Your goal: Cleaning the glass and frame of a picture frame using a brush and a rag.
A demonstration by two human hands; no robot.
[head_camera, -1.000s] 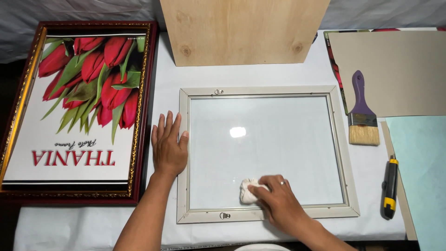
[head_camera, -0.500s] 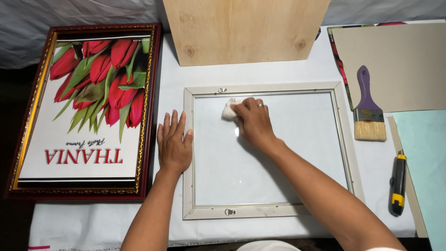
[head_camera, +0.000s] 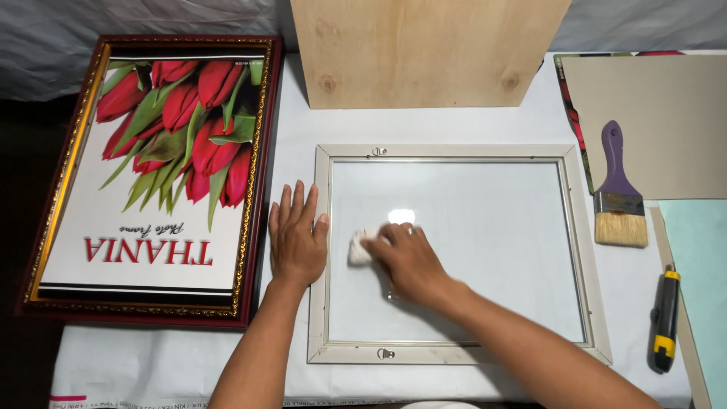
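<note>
— So, where are the hands?
— Right hand (head_camera: 409, 261) is closed around a small white cloth wad (head_camera: 358, 250), pressing it on the glass pane (head_camera: 485, 250) near the left edge, midway down. Half a second ago it was up by the top-left corner; before that, at the bottom edge.
— So it's sweeping that left side?
— Looks so; the strokes run up and down there. Left hand (head_camera: 297, 238) stays flat and open, holding nothing, thumb against the pale frame (head_camera: 319, 303).
— Around them?
— Red tulip picture (head_camera: 151, 182) left, purple-handled brush (head_camera: 619, 193) and yellow-black utility knife (head_camera: 666, 318) right, plywood board (head_camera: 428, 49) behind.
</note>
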